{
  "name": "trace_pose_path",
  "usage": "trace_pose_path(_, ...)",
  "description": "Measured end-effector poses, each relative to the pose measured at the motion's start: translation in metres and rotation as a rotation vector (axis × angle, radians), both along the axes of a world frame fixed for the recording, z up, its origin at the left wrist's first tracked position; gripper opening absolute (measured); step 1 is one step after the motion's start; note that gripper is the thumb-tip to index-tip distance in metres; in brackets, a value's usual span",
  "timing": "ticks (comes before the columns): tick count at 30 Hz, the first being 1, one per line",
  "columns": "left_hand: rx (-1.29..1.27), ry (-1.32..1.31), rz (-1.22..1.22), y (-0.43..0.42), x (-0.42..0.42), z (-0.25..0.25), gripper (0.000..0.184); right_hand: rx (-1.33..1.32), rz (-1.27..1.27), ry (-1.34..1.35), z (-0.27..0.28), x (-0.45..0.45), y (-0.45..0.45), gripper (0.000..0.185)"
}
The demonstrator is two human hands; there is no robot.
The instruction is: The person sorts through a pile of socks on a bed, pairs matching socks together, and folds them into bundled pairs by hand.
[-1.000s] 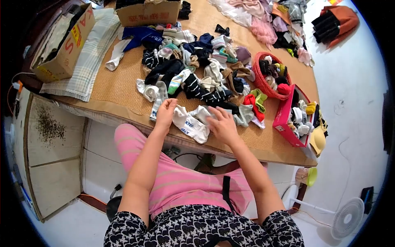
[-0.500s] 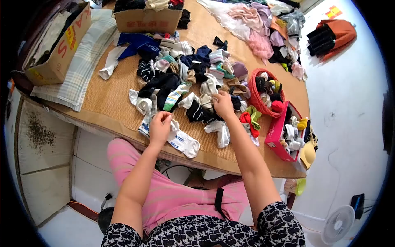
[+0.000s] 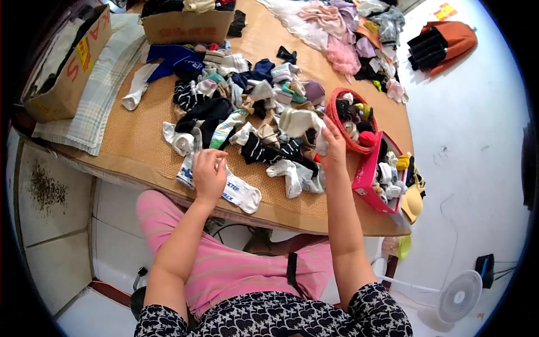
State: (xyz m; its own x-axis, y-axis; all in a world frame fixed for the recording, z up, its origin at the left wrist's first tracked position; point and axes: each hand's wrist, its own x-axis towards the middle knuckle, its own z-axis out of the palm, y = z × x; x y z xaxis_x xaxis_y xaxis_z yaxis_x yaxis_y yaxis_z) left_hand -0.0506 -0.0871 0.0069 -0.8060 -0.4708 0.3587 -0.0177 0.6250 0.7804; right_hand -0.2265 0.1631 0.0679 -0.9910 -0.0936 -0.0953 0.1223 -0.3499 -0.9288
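Note:
My right hand (image 3: 333,147) grips a white sock (image 3: 301,123) with an olive-grey band, holding it up over the right side of a pile of mixed socks (image 3: 216,121). My left hand (image 3: 209,175) is loosely curled near the mat's front edge, thumb and forefinger apart, and nothing shows between them. Under and beside it lies a white sock with blue XTEP lettering (image 3: 242,194), partly hidden by the hand. Close to my left fingers is a rolled white sock (image 3: 181,142). Black striped socks (image 3: 268,151) and white socks (image 3: 292,175) lie between my hands.
A red woven basket (image 3: 333,106) and a pink box (image 3: 365,182), both holding socks, stand at the right edge. Cardboard boxes (image 3: 70,70) (image 3: 188,28) of clothes stand left and back. More clothes (image 3: 342,39) lie at the back right. A white fan (image 3: 460,296) stands lower right.
My right hand has moved right and lifted a white sock from the pile. The left hand stays by the lettered sock. The whole view has shifted slightly.

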Motion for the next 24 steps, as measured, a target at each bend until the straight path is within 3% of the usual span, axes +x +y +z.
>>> trace_pose_path(2, -0.146, 0.099, 0.018, 0.004, 0.002, 0.006, 0.01, 0.054, 0.021, -0.146, -0.003, 0.01, 0.018, 0.04)
trace_pose_path(4, -0.105, 0.076, 0.009, 0.009, 0.007, 0.005, 0.01, 0.056, -0.004, -0.197, -0.004, 0.019, 0.024, 0.042)
trace_pose_path(6, 0.051, 0.107, -0.125, 0.013, 0.008, 0.003, 0.011, 0.016, 0.108, -0.187, 0.0, 0.029, 0.028, 0.042)
trace_pose_path(7, 0.296, -0.048, -0.255, 0.017, 0.014, 0.012, 0.011, -0.026, 0.133, -0.152, 0.003, 0.038, 0.027, 0.041)
trace_pose_path(8, 0.294, -0.051, -0.256, 0.021, 0.014, 0.003, 0.011, -0.056, 0.131, -0.134, 0.004, 0.047, 0.024, 0.043)
trace_pose_path(10, 1.079, -0.256, -0.669, 0.03, 0.014, -0.015, 0.027, -0.021, 0.183, -0.035, 0.006, 0.075, 0.014, 0.043)
trace_pose_path(11, 1.306, -0.243, -0.717, 0.036, 0.017, -0.016, 0.037, -0.01, 0.325, 0.025, -0.005, 0.082, 0.018, 0.04)
trace_pose_path(12, 1.532, -0.227, -0.76, 0.042, 0.02, -0.009, 0.046, 0.162, 0.389, 0.01, -0.002, 0.095, 0.014, 0.038)
trace_pose_path(13, 1.596, -0.188, -0.809, 0.046, 0.02, -0.014, 0.055, 0.279, 0.47, -0.011, -0.002, 0.106, 0.01, 0.039)
trace_pose_path(16, 1.807, -0.096, -0.767, 0.046, 0.014, -0.016, 0.05, 0.566, 0.586, 0.162, -0.01, 0.128, 0.001, 0.036)
trace_pose_path(18, 1.821, -0.074, -0.663, 0.041, 0.012, -0.022, 0.042, 0.486, 0.488, -0.092, -0.022, 0.139, 0.002, 0.033)
trace_pose_path(21, 1.867, -0.076, -0.376, 0.034, 0.007, -0.038, 0.028, 0.613, 0.497, -0.155, -0.025, 0.147, 0.015, 0.031)
trace_pose_path(24, 1.984, -0.117, -0.376, 0.03, 0.006, -0.038, 0.024, 0.684, 0.554, -0.073, -0.037, 0.155, 0.027, 0.029)
